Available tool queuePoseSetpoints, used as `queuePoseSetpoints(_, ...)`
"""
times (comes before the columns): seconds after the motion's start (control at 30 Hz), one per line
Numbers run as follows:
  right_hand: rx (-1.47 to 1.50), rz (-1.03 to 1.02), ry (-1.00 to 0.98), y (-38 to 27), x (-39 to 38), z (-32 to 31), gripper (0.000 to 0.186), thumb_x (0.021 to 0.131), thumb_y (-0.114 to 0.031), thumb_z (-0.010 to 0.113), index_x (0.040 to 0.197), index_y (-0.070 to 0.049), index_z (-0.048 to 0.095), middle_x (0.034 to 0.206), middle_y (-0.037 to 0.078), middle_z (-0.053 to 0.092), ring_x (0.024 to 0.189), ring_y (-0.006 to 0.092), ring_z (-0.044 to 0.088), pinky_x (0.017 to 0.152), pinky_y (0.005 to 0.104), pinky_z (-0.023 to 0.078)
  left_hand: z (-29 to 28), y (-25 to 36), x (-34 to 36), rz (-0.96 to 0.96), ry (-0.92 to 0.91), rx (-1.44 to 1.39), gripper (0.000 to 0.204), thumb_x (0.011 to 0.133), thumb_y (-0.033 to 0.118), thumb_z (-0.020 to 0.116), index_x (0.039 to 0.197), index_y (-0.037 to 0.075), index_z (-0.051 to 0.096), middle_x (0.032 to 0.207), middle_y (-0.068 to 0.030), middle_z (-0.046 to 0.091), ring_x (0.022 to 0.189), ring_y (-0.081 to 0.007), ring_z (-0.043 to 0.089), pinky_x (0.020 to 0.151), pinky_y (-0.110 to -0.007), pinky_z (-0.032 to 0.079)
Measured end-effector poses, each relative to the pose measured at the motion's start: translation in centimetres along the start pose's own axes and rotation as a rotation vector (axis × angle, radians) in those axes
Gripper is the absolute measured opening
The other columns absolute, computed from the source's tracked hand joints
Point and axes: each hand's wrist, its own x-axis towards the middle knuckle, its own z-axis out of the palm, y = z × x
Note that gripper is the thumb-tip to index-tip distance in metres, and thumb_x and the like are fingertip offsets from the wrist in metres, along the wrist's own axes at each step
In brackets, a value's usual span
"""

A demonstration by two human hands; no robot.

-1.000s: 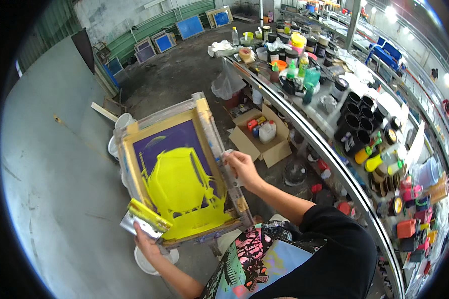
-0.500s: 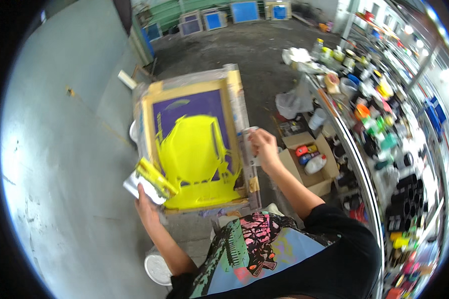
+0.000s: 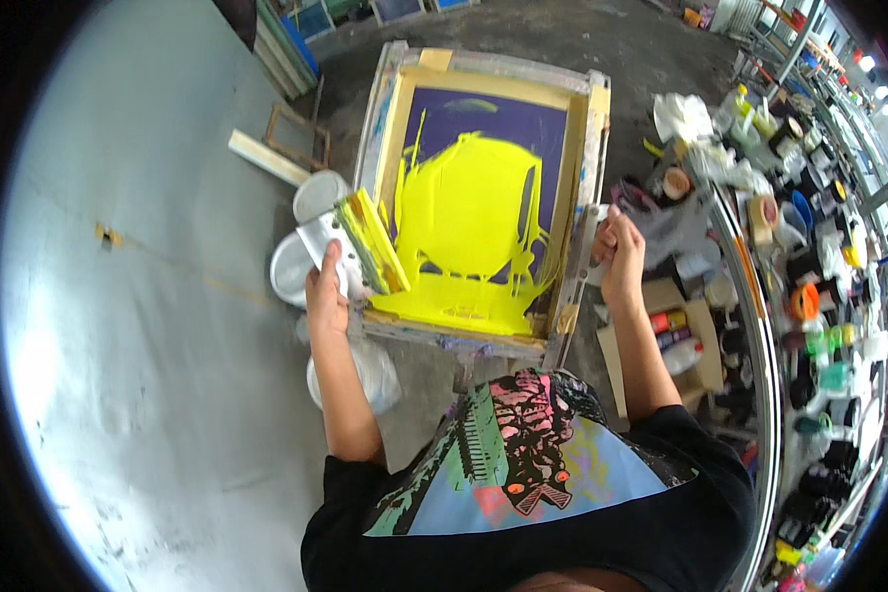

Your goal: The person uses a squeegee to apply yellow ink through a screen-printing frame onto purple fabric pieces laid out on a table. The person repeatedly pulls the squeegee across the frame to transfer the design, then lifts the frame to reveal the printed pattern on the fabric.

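A silkscreen frame (image 3: 590, 128) lies in front of me, its purple mesh (image 3: 548, 123) largely covered by wet yellow ink (image 3: 469, 212). My left hand (image 3: 326, 296) is closed on the pale handle of a squeegee (image 3: 373, 237). Yellow ink coats the squeegee's blade side, which is tilted over the frame's left edge near the lower corner. At the right edge, my right hand (image 3: 619, 255) has its fingers curled on a pale flat plate (image 3: 592, 237) beside the frame. The plate is partly hidden by that hand.
A grey wall (image 3: 148, 345) rises on the left, with white buckets (image 3: 288, 271) between it and the frame. To the right, a cardboard box (image 3: 705, 326) holds bottles. Beyond it runs a crowded shelf with a metal edge (image 3: 750, 286), full of jars and bottles.
My view has shifted, so the frame sits higher and farther right. The squeegee in my left hand has swung more upright beside the frame's left edge. My right hand stays at the right edge.
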Motion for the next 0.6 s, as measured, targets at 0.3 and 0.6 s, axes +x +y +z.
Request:
queuePoseSetpoints(0.3, -0.072, 0.09, -0.001, 5.7, -0.6, 0.2, 0.039, 0.101, -0.036, 0.067, 0.075, -0.008, 0.06, 0.059, -0.009, 0.035, 0.053, 0.0039, 0.029, 0.05, 0.0253, 0.023, -2.7, -5.6, -0.3, -0.018, 0.069, -0.096, 0.058, 0.091, 0.037, 0.08, 0.128, -0.003, 0.063, 0.116, -0.0081, 0.071, 0.098, -0.0162, 0.068, 0.077, -0.031, 0.054)
queuePoseSetpoints(0.6, -0.095, -0.014, 0.043, 0.9, 2.0, 0.1, 0.038, 0.102, -0.033, 0.067, 0.073, -0.011, 0.054, 0.063, -0.006, 0.039, 0.052, 0.0071, 0.039, 0.051, 0.0271, 0.03, 2.3, -4.3, 4.8, 0.036, -0.023, -0.162, 0.059, 0.092, 0.039, 0.08, 0.128, -0.004, 0.062, 0.117, -0.0057, 0.07, 0.099, -0.012, 0.064, 0.079, -0.029, 0.052)
